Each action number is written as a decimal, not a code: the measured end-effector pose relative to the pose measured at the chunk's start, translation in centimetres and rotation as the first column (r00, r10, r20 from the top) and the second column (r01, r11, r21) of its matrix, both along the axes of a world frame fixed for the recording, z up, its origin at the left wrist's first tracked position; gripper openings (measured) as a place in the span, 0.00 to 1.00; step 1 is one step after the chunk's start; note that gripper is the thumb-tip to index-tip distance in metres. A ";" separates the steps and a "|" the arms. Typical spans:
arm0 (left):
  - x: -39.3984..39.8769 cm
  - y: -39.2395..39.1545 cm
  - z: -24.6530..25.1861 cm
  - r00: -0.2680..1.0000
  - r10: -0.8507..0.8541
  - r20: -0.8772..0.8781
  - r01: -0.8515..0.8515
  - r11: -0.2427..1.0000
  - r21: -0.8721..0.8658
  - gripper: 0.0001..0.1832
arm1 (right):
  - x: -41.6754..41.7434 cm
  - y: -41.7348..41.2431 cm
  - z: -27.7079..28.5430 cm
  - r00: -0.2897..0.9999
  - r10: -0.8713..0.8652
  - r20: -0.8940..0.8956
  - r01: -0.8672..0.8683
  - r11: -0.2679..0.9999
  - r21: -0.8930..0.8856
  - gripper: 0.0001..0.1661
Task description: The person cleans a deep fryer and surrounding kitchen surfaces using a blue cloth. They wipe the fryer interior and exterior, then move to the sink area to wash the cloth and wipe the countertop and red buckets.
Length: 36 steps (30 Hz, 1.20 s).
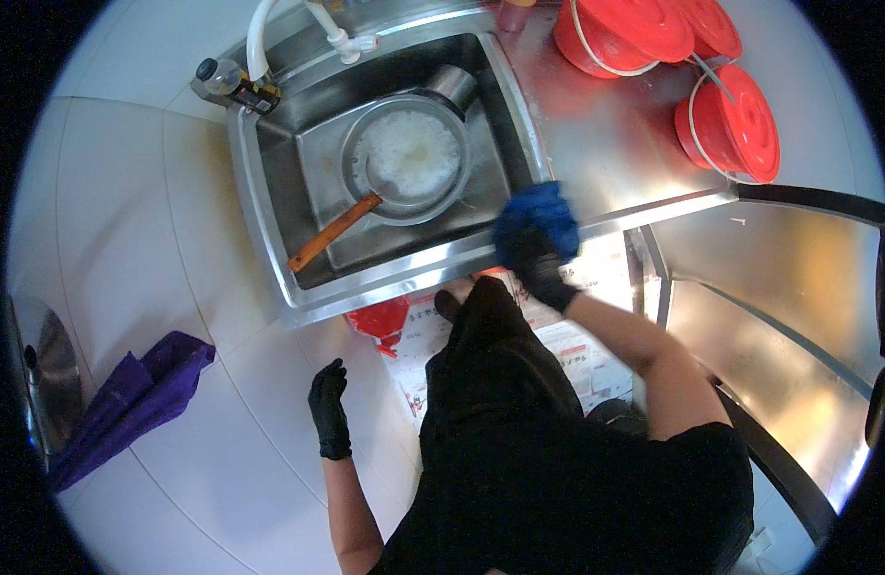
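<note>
My right hand [550, 277], in a black glove, grips a bunched blue cloth [539, 219] at the front right corner of the stainless steel sink [320, 172]. Both are blurred. My left hand [329, 410], also gloved in black, hangs low beside the white tiled wall and holds nothing. Inside the sink sits a round metal basin [465, 154] of foamy, cloudy water [413, 147]. A wooden handle [334, 231] leans from the basin's rim towards the sink's front left; what it joins is unclear. Behind the basin lies a metal cylindrical container [453, 88].
A white faucet [349, 47] stands behind the sink, with a dark-labelled bottle [237, 85] at its back left. Lidded red buckets [730, 126] stand on the steel counter [593, 144]. A purple cloth [144, 395] hangs at left. Below the sink is a red plastic item [380, 318].
</note>
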State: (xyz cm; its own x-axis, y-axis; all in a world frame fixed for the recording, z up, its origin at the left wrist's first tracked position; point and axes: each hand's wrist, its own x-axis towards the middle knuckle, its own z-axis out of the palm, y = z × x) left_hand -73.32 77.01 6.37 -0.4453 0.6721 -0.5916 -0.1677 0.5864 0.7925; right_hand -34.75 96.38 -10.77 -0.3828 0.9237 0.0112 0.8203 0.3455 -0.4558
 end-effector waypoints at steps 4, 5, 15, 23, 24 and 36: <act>-0.3 -1.7 0.7 0.999 -0.005 -0.047 0.003 0.999 -0.033 0.18 | -20.3 -1.0 8.7 0.756 -0.084 -0.649 -0.298 0.839 -0.456 0.10; -0.1 -1.3 1.4 0.999 0.021 -0.032 -0.022 0.999 -0.040 0.18 | -26.4 -3.4 6.0 0.519 -0.340 -0.784 -0.189 0.849 -0.493 0.08; -2.2 -4.2 1.3 0.989 0.137 -0.062 -0.138 0.990 -0.011 0.17 | -14.1 1.9 9.2 0.787 0.205 -0.582 -0.473 0.806 -0.356 0.14; -3.5 -7.1 -2.8 0.974 0.211 0.083 -0.213 0.977 0.016 0.16 | 5.4 4.2 8.5 0.998 0.039 0.053 -0.017 0.931 -0.364 0.20; -3.4 -7.2 -2.7 0.977 0.202 0.065 -0.203 0.979 0.003 0.16 | 6.5 2.9 3.5 0.994 -0.109 -0.017 0.095 0.923 -0.373 0.22; -2.7 -13.0 -3.4 0.952 0.298 0.064 -0.291 0.951 -0.105 0.16 | -38.3 -7.6 3.4 0.233 -0.633 -0.738 -0.611 0.495 -0.617 0.18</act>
